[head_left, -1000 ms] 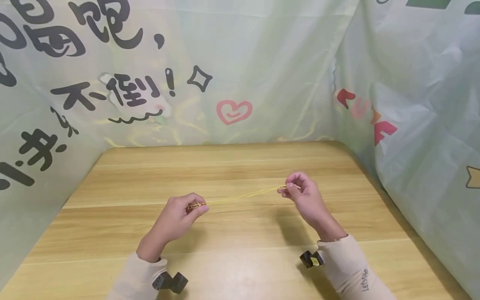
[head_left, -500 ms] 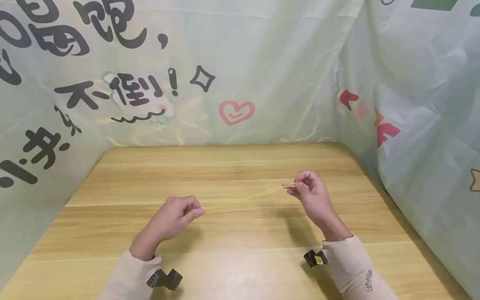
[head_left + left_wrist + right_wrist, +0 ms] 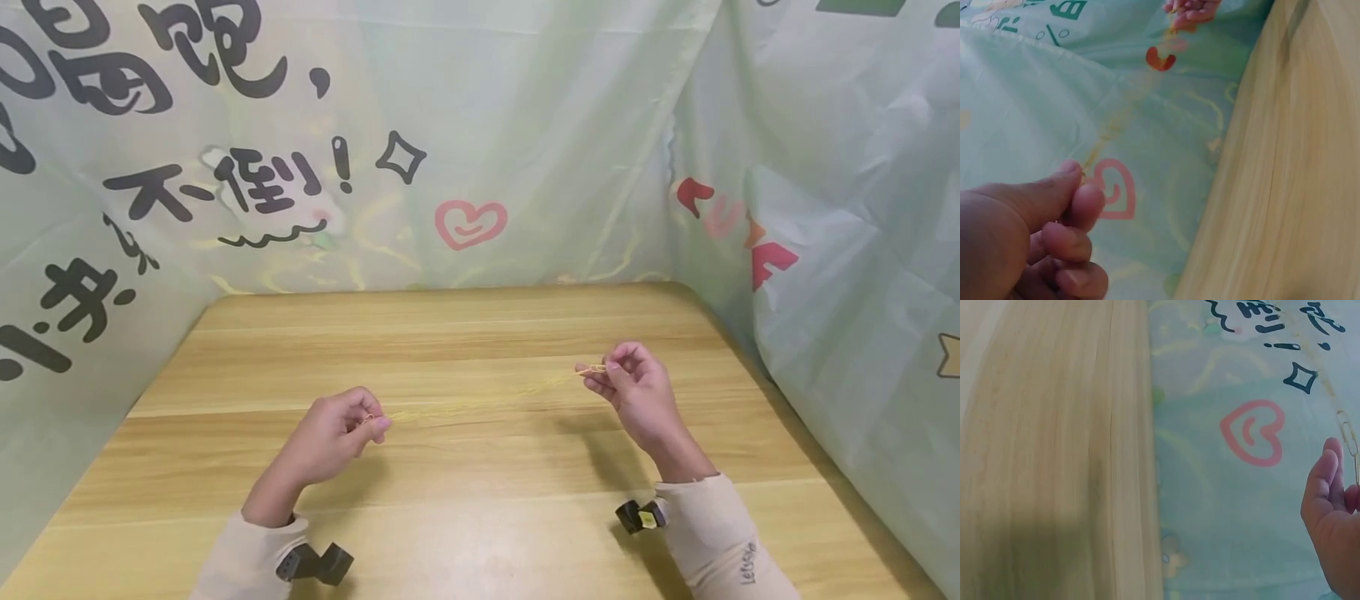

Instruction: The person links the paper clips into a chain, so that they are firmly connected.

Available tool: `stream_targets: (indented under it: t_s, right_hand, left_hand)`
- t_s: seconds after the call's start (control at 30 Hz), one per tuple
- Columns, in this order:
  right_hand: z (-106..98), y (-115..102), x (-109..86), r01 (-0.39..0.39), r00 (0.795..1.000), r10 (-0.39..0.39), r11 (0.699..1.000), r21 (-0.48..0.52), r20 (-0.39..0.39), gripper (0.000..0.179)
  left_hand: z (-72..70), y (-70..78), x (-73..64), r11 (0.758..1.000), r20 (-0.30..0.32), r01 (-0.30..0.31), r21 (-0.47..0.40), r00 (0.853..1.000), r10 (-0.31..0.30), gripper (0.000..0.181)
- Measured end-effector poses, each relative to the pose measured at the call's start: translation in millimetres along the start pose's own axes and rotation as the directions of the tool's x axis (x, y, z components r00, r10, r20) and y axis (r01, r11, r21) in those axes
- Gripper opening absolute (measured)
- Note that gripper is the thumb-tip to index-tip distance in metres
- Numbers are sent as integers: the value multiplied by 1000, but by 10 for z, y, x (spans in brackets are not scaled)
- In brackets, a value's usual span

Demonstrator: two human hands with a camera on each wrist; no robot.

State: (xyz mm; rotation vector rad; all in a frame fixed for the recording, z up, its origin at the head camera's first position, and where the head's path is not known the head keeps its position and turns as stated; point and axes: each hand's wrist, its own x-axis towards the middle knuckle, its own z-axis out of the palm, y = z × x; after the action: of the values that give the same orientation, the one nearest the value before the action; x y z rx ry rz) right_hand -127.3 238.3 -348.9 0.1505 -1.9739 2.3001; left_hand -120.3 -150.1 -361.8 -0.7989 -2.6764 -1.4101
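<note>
A thin yellow chain [image 3: 480, 404] of what look like linked paper clips stretches through the air between both hands, above the table. My left hand [image 3: 330, 437] pinches its left end between thumb and index finger, and a small loop shows by the curled fingers. At the other end, slightly higher and farther back, my right hand [image 3: 641, 404] pinches the chain between thumb and fingers. One paper clip [image 3: 1352, 447] shows as a wire loop in the right wrist view, beside the fingers. The chain's middle is blurred, so its single links cannot be told apart there.
The wooden table [image 3: 480, 533] spreads beneath both hands. Pale green printed cloth [image 3: 562, 125] hangs behind it and along both sides. A small black camera [image 3: 315, 564] sits on the left cuff, and another black camera [image 3: 640, 517] on the right.
The hands have drawn apart, the left moving leftward and the right moving rightward. A longer stretch of chain now spans the gap, and it has become more blurred.
</note>
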Motion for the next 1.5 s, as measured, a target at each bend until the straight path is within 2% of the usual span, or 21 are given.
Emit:
stream_targets:
  t_s: [0.13,0.2,0.3,0.43,0.6,0.7,0.83,0.93,1.1,1.17,1.27,1.37,1.5]
  right_hand:
    - [-38,21,-20,55,997,-57,997,48,45,9]
    - [-42,47,-22,88,993,-93,994,66,79,10]
    - [-19,99,-23,131,983,-131,991,10,125,9]
    - [45,164,-36,131,979,-111,985,-109,168,6]
    - [128,199,-42,94,979,-60,980,-174,194,5]
    - [150,201,-35,108,979,-66,970,-218,191,5]
    - [124,199,-34,156,977,-113,957,-245,184,6]
    - [83,194,-36,181,977,-144,952,-248,161,11]
    - [53,186,-37,164,985,-143,955,-248,100,10]
    - [69,186,-39,146,988,-129,956,-252,86,9]
    - [124,194,-39,146,988,-126,954,-260,92,7]
    - [212,208,-33,194,977,-163,944,-267,134,3]
    - [338,226,-22,280,950,-232,928,-246,209,7]
  left_hand:
    - [-4,-16,1,999,-43,36,-22,998,-37,6]
    - [-4,-4,6,999,-39,27,-37,999,-28,3]
    - [-1,49,15,998,-12,19,-59,1000,-20,6]
    - [28,110,34,999,8,27,-46,1000,-27,9]
    - [80,109,69,1000,-19,6,14,1000,-6,4]
    - [101,95,83,999,-40,3,32,999,-1,8]
    - [89,80,79,998,-93,63,24,994,-60,15]
    - [54,71,61,992,-150,125,-18,981,-126,17]
    - [13,83,49,965,-220,166,-201,953,-210,22]
    - [17,100,53,950,-247,145,-276,945,-216,22]
    - [52,135,66,943,-287,72,-324,943,-171,15]
    - [115,167,91,948,-303,-15,-319,949,-87,8]
    - [214,212,131,938,-262,-88,-335,965,-3,10]
